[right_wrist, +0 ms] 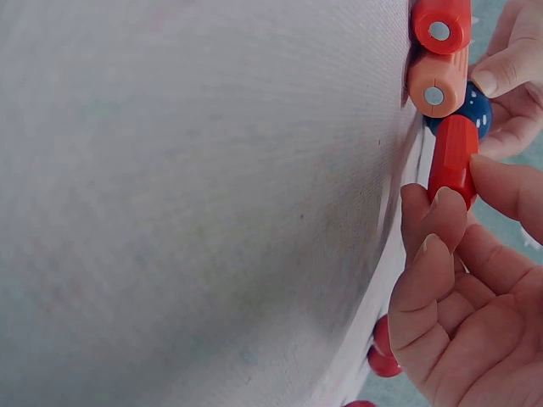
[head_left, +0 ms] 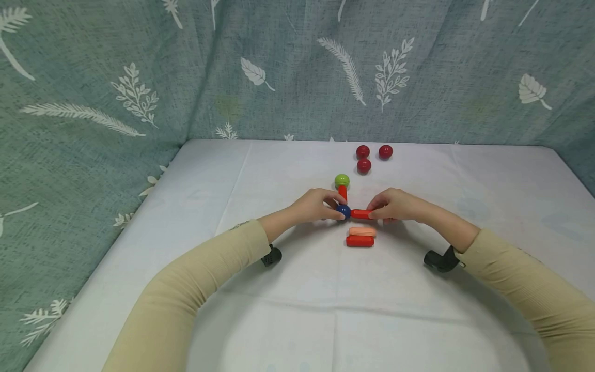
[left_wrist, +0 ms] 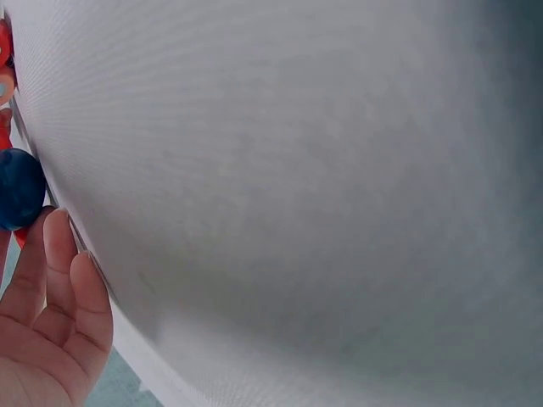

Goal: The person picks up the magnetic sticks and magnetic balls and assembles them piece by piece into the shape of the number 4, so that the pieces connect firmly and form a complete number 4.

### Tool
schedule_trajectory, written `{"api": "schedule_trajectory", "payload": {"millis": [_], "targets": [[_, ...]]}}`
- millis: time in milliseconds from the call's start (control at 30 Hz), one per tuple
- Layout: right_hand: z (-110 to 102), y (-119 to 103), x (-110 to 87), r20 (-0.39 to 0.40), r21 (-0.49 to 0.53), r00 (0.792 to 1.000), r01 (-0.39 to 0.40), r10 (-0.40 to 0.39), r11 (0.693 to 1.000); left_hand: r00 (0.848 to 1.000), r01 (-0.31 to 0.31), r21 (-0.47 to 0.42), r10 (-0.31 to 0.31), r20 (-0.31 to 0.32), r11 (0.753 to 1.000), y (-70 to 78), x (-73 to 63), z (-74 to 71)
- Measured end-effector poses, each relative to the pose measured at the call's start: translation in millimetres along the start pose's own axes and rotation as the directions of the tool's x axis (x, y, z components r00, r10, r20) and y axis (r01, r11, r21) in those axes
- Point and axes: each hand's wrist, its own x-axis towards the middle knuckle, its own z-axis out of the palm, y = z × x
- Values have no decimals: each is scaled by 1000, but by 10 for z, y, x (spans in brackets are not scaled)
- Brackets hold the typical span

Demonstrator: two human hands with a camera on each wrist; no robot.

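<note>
At the centre of the head view, the left hand holds the blue ball in a narrow grip, fingers above and thumb below. The right hand pinches the right part of a red rod, whose left end meets the ball. A second rod runs up from the left fingertips to the green ball. Just below the pinched rod, a peach rod and a lower rod lie side by side.

The counter spreads wide left and right of the hands and down between the forearms to the bottom of the frame. Its far edge crosses the upper part, against a leafy curtain; three red balls sit near that edge, right of centre. The left edge slants down to the lower left corner.

Fingers cover where the second rod nears the blue ball, so whether they touch cannot be told. The right hand covers the far end of its rod. In the left wrist view the blue ball is cut by the left border; in the right wrist view the red balls show only in part, at the bottom.
</note>
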Motion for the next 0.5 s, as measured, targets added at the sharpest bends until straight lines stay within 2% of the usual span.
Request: {"api": "schedule_trajectory", "payload": {"millis": [200,500], "targets": [[-63,28,18,-24,-8,1000,-2,2,1000,1000,12,-7,-12,3,1000,1,-1,0],[-266,42,124,-174,49,983,-43,51,998,1000,18,-8,-18,-3,1000,2,-4,9]]}}
